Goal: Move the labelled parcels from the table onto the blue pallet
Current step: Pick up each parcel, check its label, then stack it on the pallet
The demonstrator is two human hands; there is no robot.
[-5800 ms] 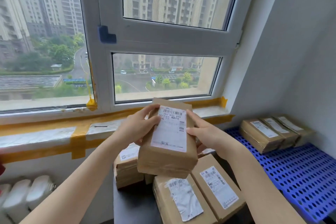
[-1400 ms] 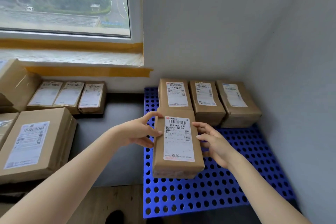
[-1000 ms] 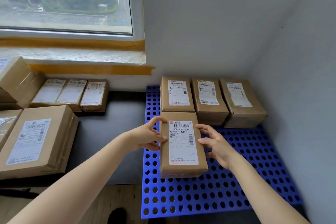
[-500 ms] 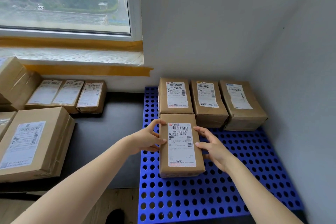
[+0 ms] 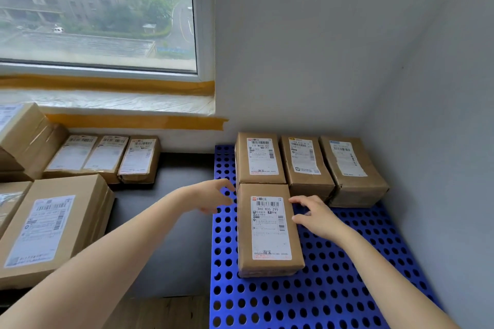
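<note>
A brown labelled parcel [image 5: 268,230] lies flat on the blue perforated pallet [image 5: 334,288], right in front of a back row of three parcels [image 5: 304,165]. My left hand [image 5: 213,196] hovers just left of the front parcel with loosely curled fingers, holding nothing. My right hand [image 5: 314,215] is at the parcel's right edge, fingers relaxed, fingertips close to or just touching its side. On the dark table [image 5: 165,222] to the left lie more labelled parcels: a large one [image 5: 50,227] near me and a row of three small ones [image 5: 107,157] by the wall.
A window sill [image 5: 107,104] with yellow tape runs above the table. Grey walls close in the pallet at the back and on the right. Another parcel stack [image 5: 21,136] stands at the far left. Wooden floor [image 5: 165,312] shows between table and pallet.
The parcel went from the table side to the pallet, set down before the back row. Both hands have let go of it; the left has drawn slightly away.
</note>
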